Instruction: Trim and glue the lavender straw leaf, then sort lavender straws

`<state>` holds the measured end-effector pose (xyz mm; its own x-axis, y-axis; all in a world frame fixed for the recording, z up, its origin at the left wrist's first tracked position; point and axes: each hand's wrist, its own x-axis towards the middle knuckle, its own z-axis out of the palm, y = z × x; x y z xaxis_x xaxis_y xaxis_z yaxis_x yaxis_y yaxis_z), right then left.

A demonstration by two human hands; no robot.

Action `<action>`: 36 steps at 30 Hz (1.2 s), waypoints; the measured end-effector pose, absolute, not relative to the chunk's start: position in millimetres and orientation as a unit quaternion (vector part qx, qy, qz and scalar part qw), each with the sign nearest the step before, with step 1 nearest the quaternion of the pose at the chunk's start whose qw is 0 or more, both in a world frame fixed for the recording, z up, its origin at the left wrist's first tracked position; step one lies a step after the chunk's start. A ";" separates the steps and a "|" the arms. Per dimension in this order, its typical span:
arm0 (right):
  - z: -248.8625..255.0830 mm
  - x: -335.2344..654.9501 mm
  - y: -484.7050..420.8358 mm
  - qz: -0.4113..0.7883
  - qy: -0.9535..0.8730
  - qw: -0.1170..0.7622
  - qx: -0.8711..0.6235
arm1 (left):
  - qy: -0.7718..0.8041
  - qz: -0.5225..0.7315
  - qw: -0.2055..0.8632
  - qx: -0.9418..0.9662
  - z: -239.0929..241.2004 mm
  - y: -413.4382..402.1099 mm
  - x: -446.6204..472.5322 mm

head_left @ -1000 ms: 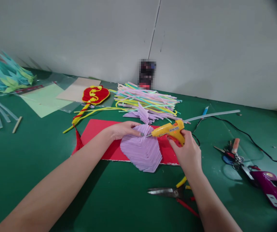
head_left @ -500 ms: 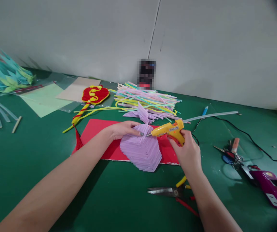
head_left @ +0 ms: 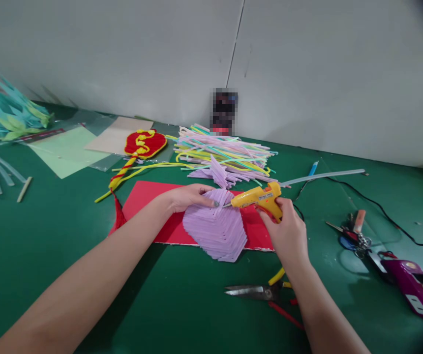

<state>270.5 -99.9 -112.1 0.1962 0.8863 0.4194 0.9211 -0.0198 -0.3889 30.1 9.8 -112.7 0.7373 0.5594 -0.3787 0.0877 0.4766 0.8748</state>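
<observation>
A lilac piece made of many pipe cleaners laid side by side (head_left: 217, 233) rests on a red board (head_left: 145, 196). My left hand (head_left: 193, 197) grips its upper left edge, thumb on top and the other fingers partly hidden. My right hand (head_left: 288, 228) is wrapped round the handle of a yellow glue gun (head_left: 257, 197). The gun's nozzle points left and meets the top of the lilac piece, close to my left thumb. A clear glue stick (head_left: 322, 176) juts from the gun's back. Just behind lies a smaller lilac pointed piece (head_left: 219, 172).
Behind the board lies a heap of pastel pipe cleaners (head_left: 226, 147). A red and yellow fan-shaped piece with tassel (head_left: 145, 144) sits left of it. Scissors (head_left: 259, 292) lie in front of my right forearm. Keys (head_left: 361, 242) and a purple power strip (head_left: 412, 285) are at right.
Almost nothing differs. Both hands, the glue gun and the lilac piece hold nearly the same place, with the nozzle still at the top of the piece.
</observation>
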 end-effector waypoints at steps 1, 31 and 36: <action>-112.3 270.7 -99.9 -0.028 -0.632 0.297 -0.715 | 0.330 0.149 0.793 0.489 -112.8 9.9 30.0; -108.6 268.2 -102.7 -0.042 -0.629 0.302 -0.715 | 0.338 0.152 0.791 0.487 -110.8 9.2 30.3; -109.0 268.0 -102.4 -0.042 -0.625 0.311 -0.715 | 0.336 0.153 0.789 0.492 -111.6 9.6 30.1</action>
